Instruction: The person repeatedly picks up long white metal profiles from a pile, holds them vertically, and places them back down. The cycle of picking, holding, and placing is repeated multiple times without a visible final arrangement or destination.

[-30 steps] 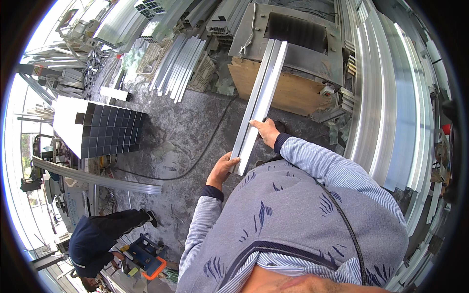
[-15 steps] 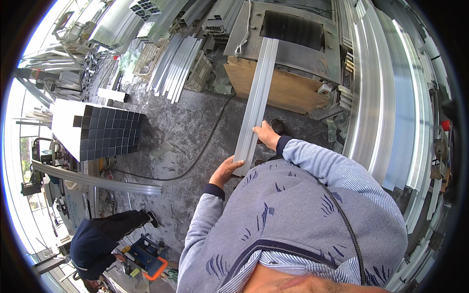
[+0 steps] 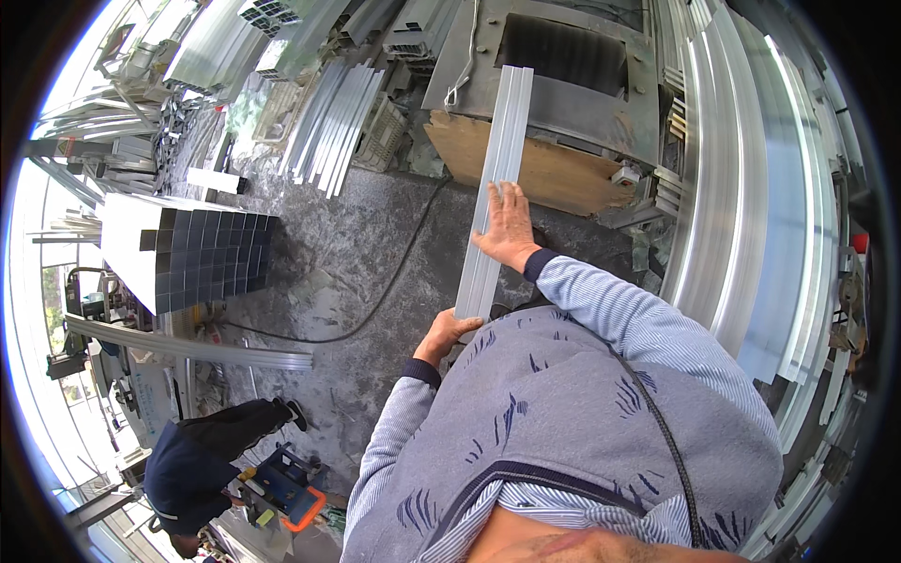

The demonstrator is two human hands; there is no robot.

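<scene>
A long, ridged silver aluminium profile [image 3: 509, 122] runs away from my body. Its far end overlaps the dark opening of the grey metal stand [image 3: 469, 89]; whether it touches there I cannot tell. My left hand [image 3: 449, 335] grips the near end, thumb on top and the other fingers partly hidden below. Farther along, my right hand [image 3: 508, 228] lies open on the upper face, fingers stretched out across the ridges.
More long profiles [image 3: 718, 188] stand at the right. At the left sits a stack of square tubes [image 3: 211, 258]. A black cable [image 3: 399, 267] crosses the floor. Lower left, a co-worker [image 3: 188, 464] bends beside a blue and orange toolbox [image 3: 286, 493].
My right hand has gone from holding the profile's edge to lying flat on it, farther from me. The profile and my left hand have shifted slightly away from my body.
</scene>
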